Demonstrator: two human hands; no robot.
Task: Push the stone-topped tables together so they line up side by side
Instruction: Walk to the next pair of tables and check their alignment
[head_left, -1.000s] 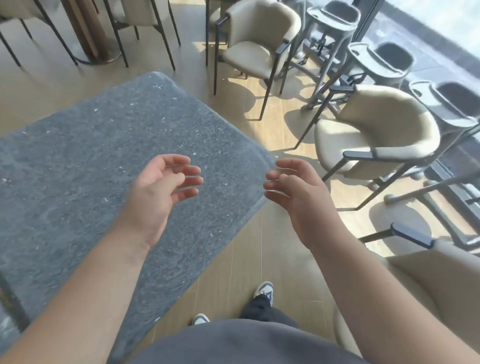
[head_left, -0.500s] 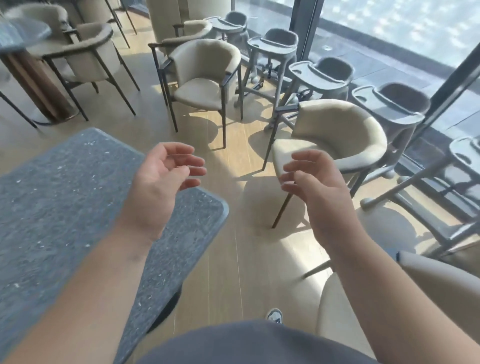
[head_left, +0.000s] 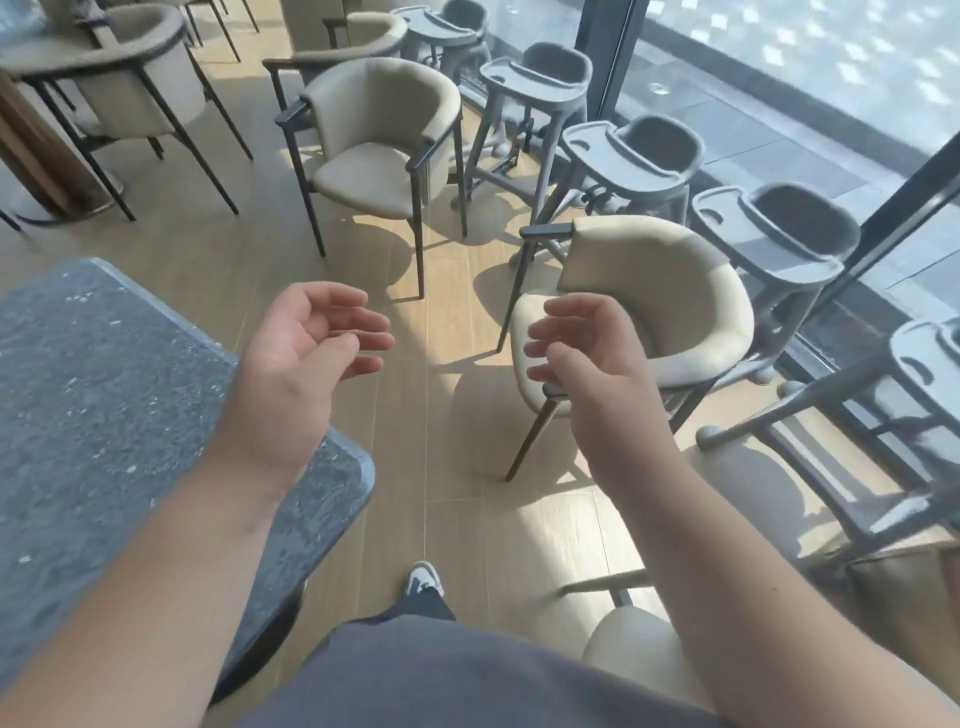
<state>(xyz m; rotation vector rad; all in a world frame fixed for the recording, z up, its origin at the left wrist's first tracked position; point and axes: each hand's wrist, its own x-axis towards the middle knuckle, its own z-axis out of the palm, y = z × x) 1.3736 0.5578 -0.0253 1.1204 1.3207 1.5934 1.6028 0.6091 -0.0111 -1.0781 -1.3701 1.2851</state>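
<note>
Two bare hands hover empty, fingers loosely curled, palms facing — the left hand (head_left: 306, 358) above the near corner of the stone-topped table (head_left: 104, 415), the right hand (head_left: 582, 358) well clear, before a beige chair (head_left: 675, 322).

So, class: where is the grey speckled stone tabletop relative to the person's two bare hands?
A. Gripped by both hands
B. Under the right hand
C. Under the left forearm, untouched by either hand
C: the grey speckled stone tabletop lies beneath the left forearm, while the left hand and right hand hover open and empty above the floor.
</note>
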